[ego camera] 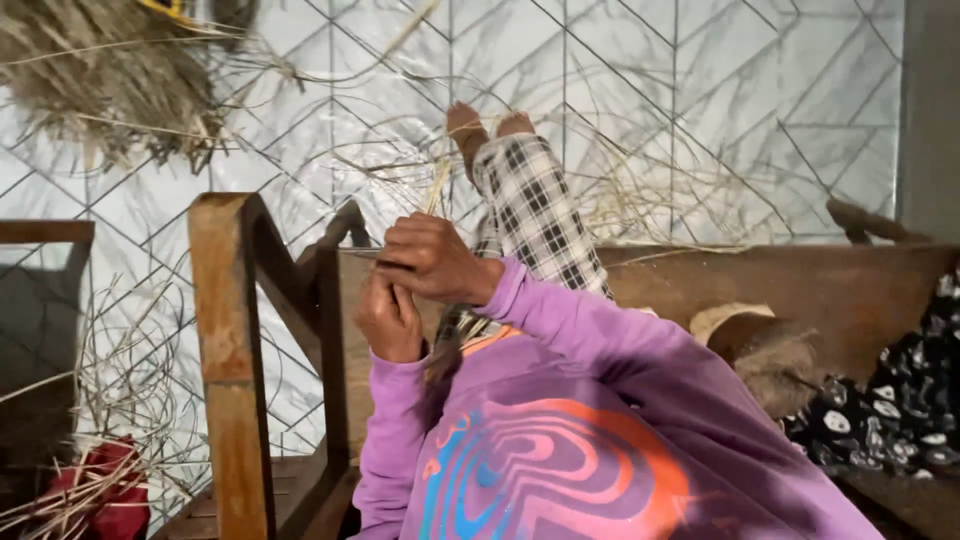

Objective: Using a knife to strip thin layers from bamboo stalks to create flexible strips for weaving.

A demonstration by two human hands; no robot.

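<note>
Starting big: pale tiled floor [700, 90] fills the view well beyond the fingers. Heavy wooden frame [230, 330] stands just beside the hands, on their left. Heap of dried grass [90, 70] lies far off, up and left of the fingers; loose stalks [640, 190] are scattered across the floor past them. Person's own legs in checked trousers [535, 210] stretch out directly behind the hands. Red cloth [110, 490] sits low left, well apart.

Hands meet in front of the chest, touching. Right hand [430, 262] on top, fingers [405, 262] curled tight around a thin bundle of grass strands [437, 190] that rises straight up out of the grip. Left hand [390, 318] sits right under it, curled closed; can't tell whether it grips the lower end, since the right hand hides that part.

Judgement: the step in hand looks like twisting or plaiting the strands, mid-twist, with the bundle pinched between both hands. The next move calls for firm tension from the upper grip while the lower fingers shift, otherwise the twist slackens. A fresh stalk would have to come from the floor, out of easy reach.
</note>
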